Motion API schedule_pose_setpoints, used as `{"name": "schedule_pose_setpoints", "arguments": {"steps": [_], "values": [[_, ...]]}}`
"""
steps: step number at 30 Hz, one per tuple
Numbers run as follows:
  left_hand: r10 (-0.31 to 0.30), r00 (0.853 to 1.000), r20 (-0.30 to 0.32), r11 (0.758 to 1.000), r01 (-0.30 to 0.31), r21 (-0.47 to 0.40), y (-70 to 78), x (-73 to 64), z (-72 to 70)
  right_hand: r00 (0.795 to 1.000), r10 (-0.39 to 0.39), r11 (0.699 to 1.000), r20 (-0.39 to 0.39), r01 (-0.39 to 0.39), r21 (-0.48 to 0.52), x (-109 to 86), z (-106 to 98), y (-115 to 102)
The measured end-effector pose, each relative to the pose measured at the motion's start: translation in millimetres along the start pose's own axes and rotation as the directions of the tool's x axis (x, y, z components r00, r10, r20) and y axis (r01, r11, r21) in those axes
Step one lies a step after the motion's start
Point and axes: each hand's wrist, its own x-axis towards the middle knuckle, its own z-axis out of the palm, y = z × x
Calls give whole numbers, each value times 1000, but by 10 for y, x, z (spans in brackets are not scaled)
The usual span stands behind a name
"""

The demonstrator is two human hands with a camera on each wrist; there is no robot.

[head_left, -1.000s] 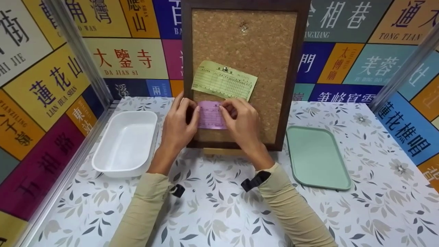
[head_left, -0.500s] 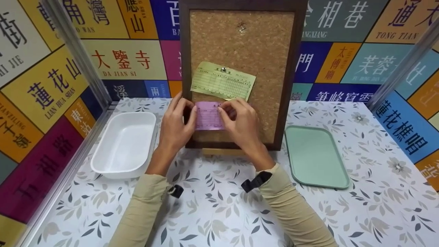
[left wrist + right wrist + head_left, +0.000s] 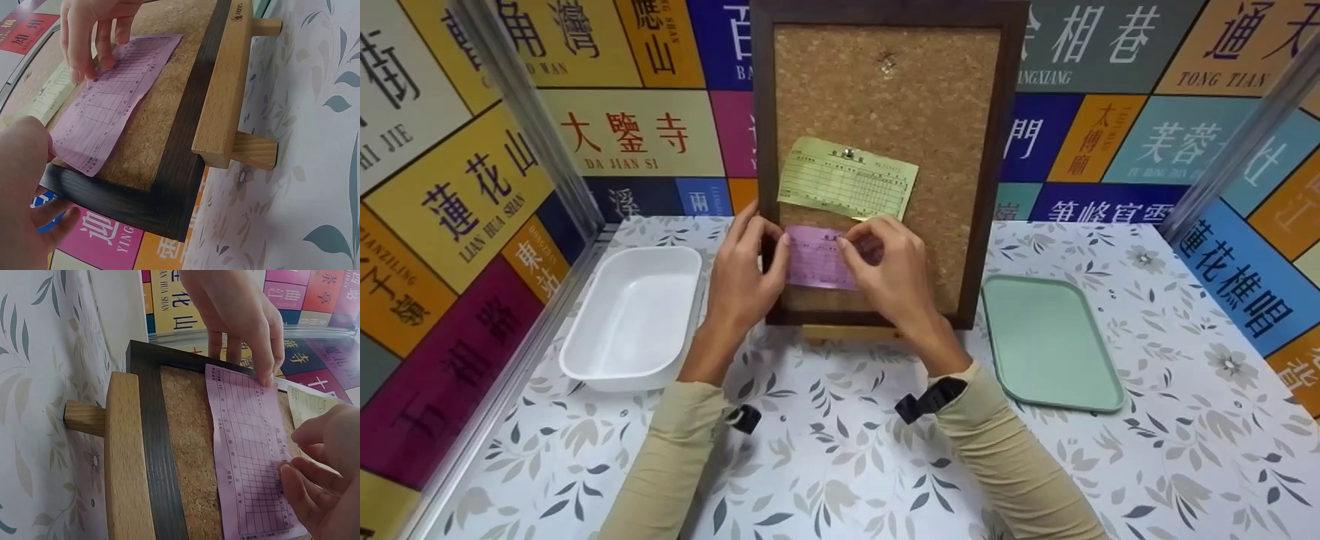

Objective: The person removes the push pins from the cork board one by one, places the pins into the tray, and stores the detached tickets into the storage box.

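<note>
In the head view a pink receipt slip [image 3: 816, 262] lies over the lower part of a dark-framed corkboard [image 3: 952, 112]. My left hand [image 3: 741, 274] pinches the slip's left edge, with fingers reaching behind the frame in the left wrist view. At the slip's upper edge, the bent fingers of my right hand [image 3: 896, 262] come together on the paper; I cannot tell whether a small pin is between them. Just above, a yellow-green receipt slip [image 3: 844, 180] hangs slightly tilted from a shiny push pin [image 3: 849, 153].
A wooden stand [image 3: 225, 95] supports the board's bottom edge. To the left is a white plastic tub [image 3: 637, 311], to the right a flat green tray [image 3: 1054, 341]. Near the board's top, a cluster of shiny pins [image 3: 887, 61] sits in the cork. Coloured sign panels line the walls.
The pink slip has slid slightly down against the board. My right hand shifts a little with it, fingertips staying at its top; the left hand keeps its hold.
</note>
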Motion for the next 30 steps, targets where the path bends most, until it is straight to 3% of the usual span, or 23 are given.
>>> {"name": "schedule_pose_setpoints", "arguments": {"steps": [8, 18, 24, 30], "values": [[-40, 999, 22, 999, 41, -31, -24, 35, -51, 999, -43, 999, -2, 43, 11, -26, -189, 49], [-42, 999, 2, 996, 42, -78, -96, 74, -153, 993, -109, 993, -45, 111, 30, -86, -432, 102], [-50, 999, -20, 995, 49, -85, -129, 78, -182, 997, -63, 997, -51, 65, 44, -135, -594, 83], [-5, 999, -48, 993, -1, -121, -175, 89, -173, 999, -28, 998, -46, 30, 47, -172, -788, -20]]}}
